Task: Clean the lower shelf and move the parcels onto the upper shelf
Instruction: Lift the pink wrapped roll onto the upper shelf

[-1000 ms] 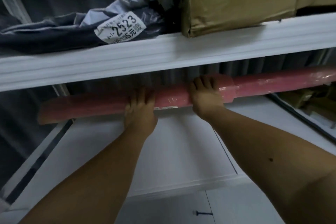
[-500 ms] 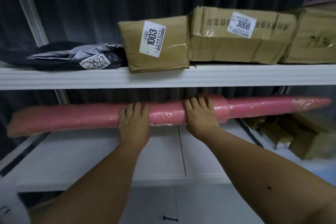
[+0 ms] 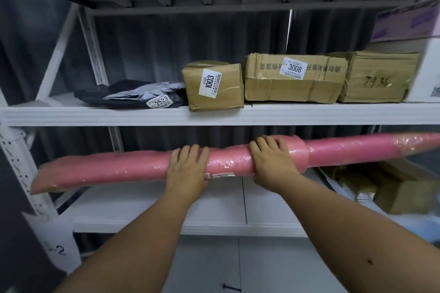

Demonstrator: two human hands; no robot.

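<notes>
We see both hands clamped on a long pink roll (image 3: 133, 169), a parcel wrapped in clear film, which lies nearly level in front of the gap between two white shelves, its right end slightly higher and running out of view. The left hand (image 3: 188, 169) grips the roll near its middle, fingers curled over the top; the right hand (image 3: 273, 164) grips it just to the right, beside a step where the roll narrows. A small white label (image 3: 220, 175) sits on the roll between the two hands. Beneath the roll lies the lower shelf (image 3: 142, 209), whose right part carries brown cardboard boxes (image 3: 404, 195). On the upper shelf (image 3: 95, 115) we note, from left to right, a dark grey mailer bag (image 3: 133, 95) tagged 2523, a small carton (image 3: 214, 88) tagged 1003, a wider carton (image 3: 295, 78) tagged 3008, and a carton (image 3: 378, 78) with handwritten digits; the three cartons stand side by side, touching or nearly so. At the far right stands a white box (image 3: 426, 74) with a purple-printed box (image 3: 404, 21) above it.
</notes>
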